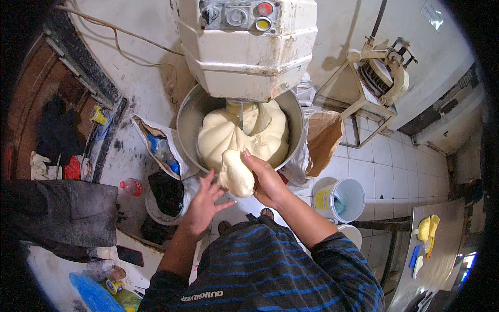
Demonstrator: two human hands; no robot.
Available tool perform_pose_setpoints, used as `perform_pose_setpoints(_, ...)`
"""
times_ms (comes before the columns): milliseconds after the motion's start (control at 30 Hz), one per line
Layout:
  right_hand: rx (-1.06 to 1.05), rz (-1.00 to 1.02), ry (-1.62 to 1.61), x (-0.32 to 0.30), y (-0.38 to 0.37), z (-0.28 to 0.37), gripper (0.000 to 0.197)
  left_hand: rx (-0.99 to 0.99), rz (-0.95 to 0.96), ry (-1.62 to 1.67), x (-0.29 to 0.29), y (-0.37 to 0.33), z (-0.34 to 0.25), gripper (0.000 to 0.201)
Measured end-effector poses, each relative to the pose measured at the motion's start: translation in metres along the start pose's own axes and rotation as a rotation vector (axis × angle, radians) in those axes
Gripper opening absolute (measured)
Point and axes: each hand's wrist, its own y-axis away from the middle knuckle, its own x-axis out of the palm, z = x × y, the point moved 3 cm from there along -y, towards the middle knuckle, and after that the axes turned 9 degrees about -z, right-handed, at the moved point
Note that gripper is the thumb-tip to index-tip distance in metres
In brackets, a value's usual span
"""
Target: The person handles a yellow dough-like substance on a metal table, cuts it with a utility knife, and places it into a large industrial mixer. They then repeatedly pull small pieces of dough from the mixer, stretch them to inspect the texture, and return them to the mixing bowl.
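Observation:
A large mass of pale dough point(218, 132) fills much of the steel mixing bowl point(188, 117). From it a lobe of dough point(236, 174) hangs over the near rim toward me. My right hand point(267, 182) grips this lobe along its right side, thumb on top. On the other side my left hand point(204, 204) has its fingers spread, their tips close to the dough; whether they touch it I cannot tell. The mixer's metal hook point(263, 120) is sunk in the dough under the white mixer head point(249, 57).
Open paper sacks point(323, 143) flank the bowl. At right stand a white bucket point(349, 200), a metal table point(423, 229) with yellow dough-like lumps, and a metal press point(377, 75) on a frame. A black-lined bin point(166, 195) and red-capped bottle point(131, 187) are at left.

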Motion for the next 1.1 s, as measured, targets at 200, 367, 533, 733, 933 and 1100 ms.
perform_pose_setpoints(200, 0.042, 0.190, -0.118, -0.013, -0.003, -0.008, 0.040, -0.005, 0.173, 0.075, 0.011, -0.009, 0.037, 0.062)
perform_pose_setpoints(367, -0.177, -0.040, 0.204, -0.033, -0.006, 0.001, 0.031, 0.294, -0.144, 0.067, 0.001, -0.008, -0.004, 0.042)
perform_pose_setpoints(533, -0.070, -0.008, 0.827, -0.067, -0.016, -0.009, 0.036, 0.360, -0.259, 0.067, 0.011, 0.005, -0.031, 0.038)
perform_pose_setpoints(733, -0.293, -0.240, 1.080, -0.070, -0.023, 0.005, 0.055, 0.520, -0.217, -0.224, 0.018, 0.016, -0.038, 0.034)
perform_pose_setpoints(933, -0.500, 0.146, 0.525, -0.004, -0.008, -0.021, 0.035, 0.471, -0.024, -0.526, 0.033, 0.014, -0.032, 0.033)
perform_pose_setpoints(1100, -0.174, 0.030, 0.342, -0.006, -0.008, -0.007, 0.026, 0.509, -0.248, -0.672, -0.004, 0.005, -0.033, 0.015)
